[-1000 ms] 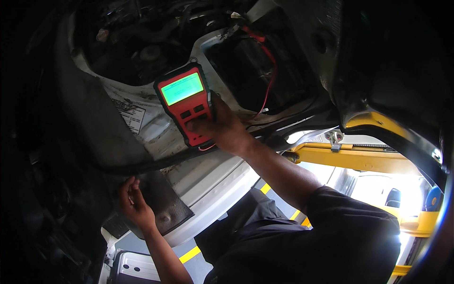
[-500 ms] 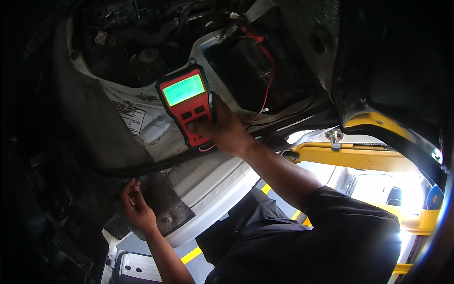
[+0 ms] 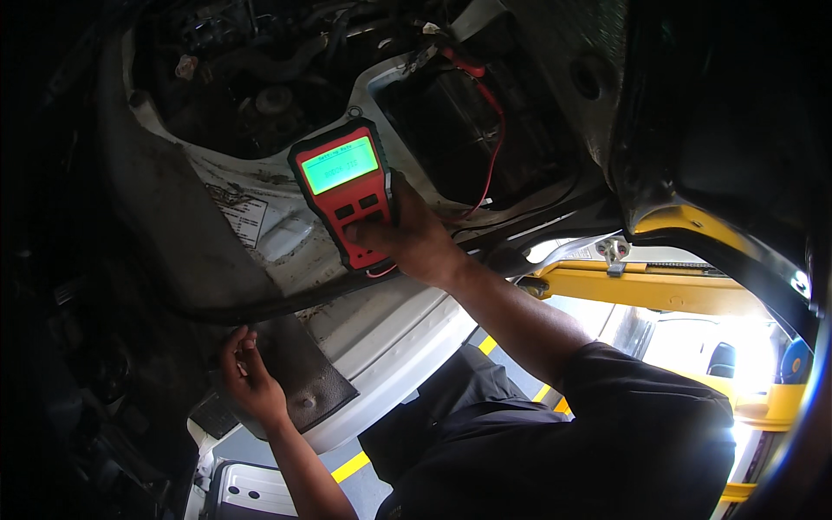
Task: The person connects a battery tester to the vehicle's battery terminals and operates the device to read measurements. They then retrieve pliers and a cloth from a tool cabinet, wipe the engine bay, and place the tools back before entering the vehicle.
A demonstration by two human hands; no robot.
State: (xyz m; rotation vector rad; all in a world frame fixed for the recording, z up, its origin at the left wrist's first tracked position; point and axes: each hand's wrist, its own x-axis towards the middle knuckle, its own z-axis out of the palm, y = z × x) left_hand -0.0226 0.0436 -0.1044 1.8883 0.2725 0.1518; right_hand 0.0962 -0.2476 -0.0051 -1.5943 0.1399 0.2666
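My right hand grips a red and black handheld battery tester from its right side, the thumb lying on the buttons. The tester's screen glows green, and its face is turned up toward me. From the dark battery bay, a red clamp shows with a thin red cable running down toward the tester. My left hand rests by the dark textured mat at the vehicle's edge, fingers loosely bent and apart, with nothing visible in them.
Around the tester lies a worn white body panel bearing a label. Dark engine parts sit beyond it. To the right is a yellow metal beam. Yellow lines mark the grey floor below.
The text on the tester's screen looks slightly different. The tester has shifted very slightly; both hands stay nearly where they were.
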